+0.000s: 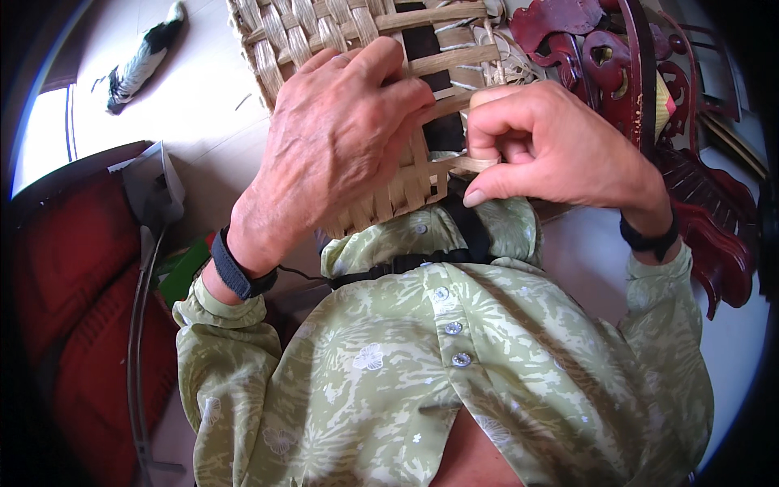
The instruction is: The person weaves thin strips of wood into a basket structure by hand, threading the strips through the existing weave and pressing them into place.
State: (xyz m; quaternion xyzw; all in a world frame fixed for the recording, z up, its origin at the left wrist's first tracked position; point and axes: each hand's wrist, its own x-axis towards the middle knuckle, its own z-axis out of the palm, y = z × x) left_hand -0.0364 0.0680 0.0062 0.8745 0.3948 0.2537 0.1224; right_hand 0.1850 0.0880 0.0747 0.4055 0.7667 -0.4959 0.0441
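A panel woven from flat tan strips [304, 28] lies over my lap, its right part showing loose crosswise strips with dark gaps between. My left hand [337, 134] is on top of the weave, fingers curled down; their tips and whatever they pinch are hidden. Closed at the panel's right edge, my right hand [548, 142] pinches the end of a flat tan strip [466, 163] between thumb and bent fingers. Thin loose strands [507, 61] hang in a tangle beyond that edge.
Carved dark red wooden furniture [608, 61] stands close at the right. To the left are a red seat [73, 268], a thin metal stand [139, 325] and a green box [182, 272]. A black and white object [146, 61] lies on the pale floor at the far left.
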